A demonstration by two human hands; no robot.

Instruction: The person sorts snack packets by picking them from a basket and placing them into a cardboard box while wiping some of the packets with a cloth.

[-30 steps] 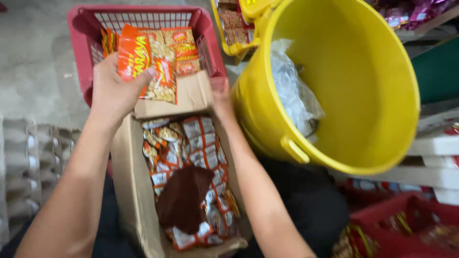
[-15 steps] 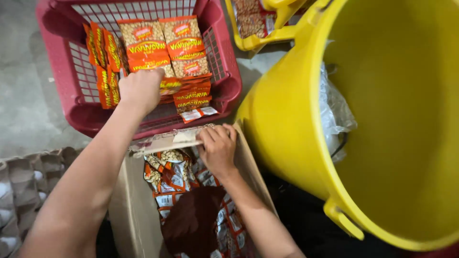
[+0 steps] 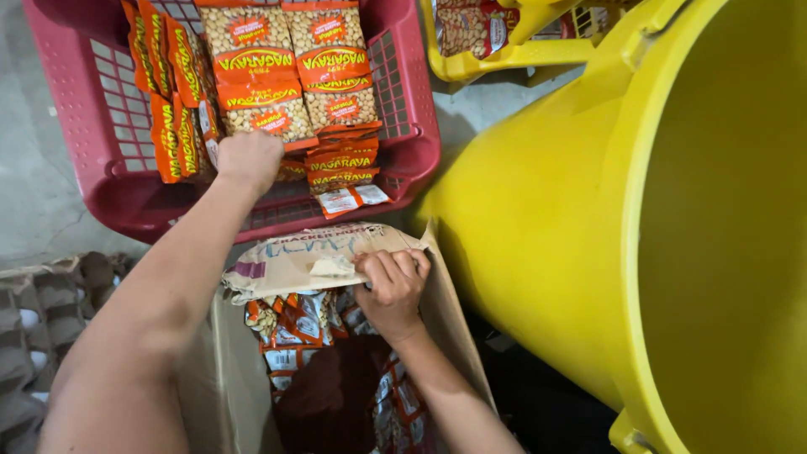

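Orange snack packets (image 3: 286, 80) stacked flat in red crate (image 3: 109, 168), cardboard box flap (image 3: 303, 256) bent back

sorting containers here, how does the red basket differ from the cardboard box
The red basket is perforated plastic; the cardboard box has plain solid walls. Basket packets lie in neat orange rows; box packets sit jumbled. Left hand reaches into the basket; right hand grips the box flap. Both hold snack packets.

The left hand (image 3: 250, 158) covers whatever its fingers touch in the red basket (image 3: 101, 126). The yellow bucket (image 3: 538, 219) runs off the right edge. The right hand (image 3: 391, 282) hides part of the cardboard box (image 3: 294, 256) flap.
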